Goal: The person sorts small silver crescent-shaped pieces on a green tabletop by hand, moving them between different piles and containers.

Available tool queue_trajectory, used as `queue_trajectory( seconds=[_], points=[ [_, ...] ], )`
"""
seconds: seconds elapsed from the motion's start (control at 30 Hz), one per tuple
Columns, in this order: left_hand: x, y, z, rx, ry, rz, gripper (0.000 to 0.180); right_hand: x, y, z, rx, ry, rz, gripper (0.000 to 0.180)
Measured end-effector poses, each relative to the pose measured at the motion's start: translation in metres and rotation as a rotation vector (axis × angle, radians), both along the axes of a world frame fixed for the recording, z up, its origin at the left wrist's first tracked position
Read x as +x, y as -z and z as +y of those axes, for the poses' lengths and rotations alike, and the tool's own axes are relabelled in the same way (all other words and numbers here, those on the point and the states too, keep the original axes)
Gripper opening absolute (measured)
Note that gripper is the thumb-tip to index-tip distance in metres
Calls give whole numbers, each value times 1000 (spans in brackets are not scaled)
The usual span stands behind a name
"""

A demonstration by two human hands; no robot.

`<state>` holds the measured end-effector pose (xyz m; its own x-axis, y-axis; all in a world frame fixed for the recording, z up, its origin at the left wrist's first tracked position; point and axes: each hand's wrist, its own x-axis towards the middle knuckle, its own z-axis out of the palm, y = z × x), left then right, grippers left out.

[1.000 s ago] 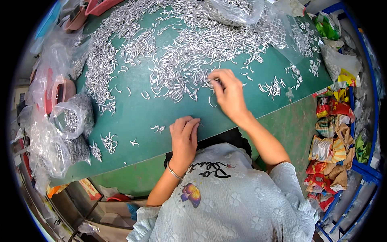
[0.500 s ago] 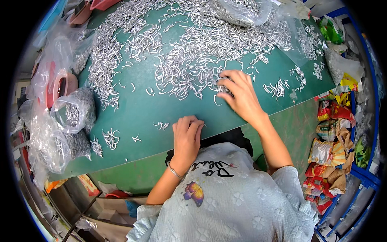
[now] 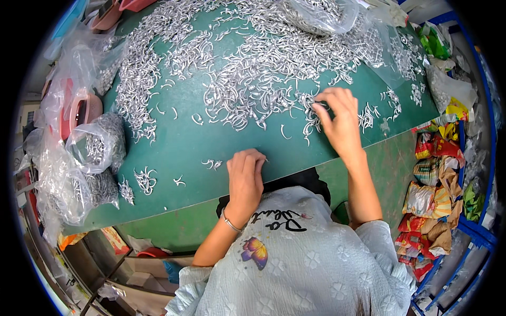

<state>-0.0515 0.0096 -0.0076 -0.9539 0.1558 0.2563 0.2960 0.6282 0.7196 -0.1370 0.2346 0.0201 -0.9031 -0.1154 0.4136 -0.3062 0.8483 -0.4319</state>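
Observation:
Small curved silvery metal pieces lie heaped over the green tabletop. My right hand is at the right edge of the main heap, its fingers bent and the thumb apart from them. Below its fingertips sits a small cluster of pieces, touching or nearly so; the hand hides part of it. Close to the table's near edge, my left hand rests with fingers curled together. A tiny tip shows by its fingertips, but what it holds is hidden. A few loose pieces lie just left of it.
Clear plastic bags of pieces stand at the table's left side, beside a pink basket. Another clear bag lies across the heap at the back. Coloured packets fill a blue rack on the right.
My right hand has moved right and slightly toward me, and a small cluster of pieces now lies apart from the main heap's near right edge. My left hand has barely moved.

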Motion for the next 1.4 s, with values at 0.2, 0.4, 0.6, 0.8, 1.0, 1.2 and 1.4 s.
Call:
queue_trajectory(
  seconds=[0.2, 0.4, 0.6, 0.8, 1.0, 1.2, 1.4],
  points=[
    [-6, -3, -1, -19, -29, 6, 19, -6, 15, 4, 86, 76, -19, 14],
    [-9, -1, 0, -23, -19, 20, 24, -1, 5, -18, 82, -61, -7, 18],
    [-7, -3, 1, -40, 14, 11, 23, 0, 14, -22, 126, -53, -7, 16],
    [-10, 0, 0, -34, 8, 16, 24, 29, -1, -19, -1268, -137, -670, 13],
    [-13, -16, 12, 182, -48, -57, 33, 38, 4, -30, -1979, -194, -1054, 14],
    [-13, -18, 9, 5, -36, 10, 34, 52, 10, -34, -459, -249, -332, 7],
    [-7, -11, 3, -30, -15, -20, 33, 50, 8, -30, -268, -287, -128, 15]
  ],
)
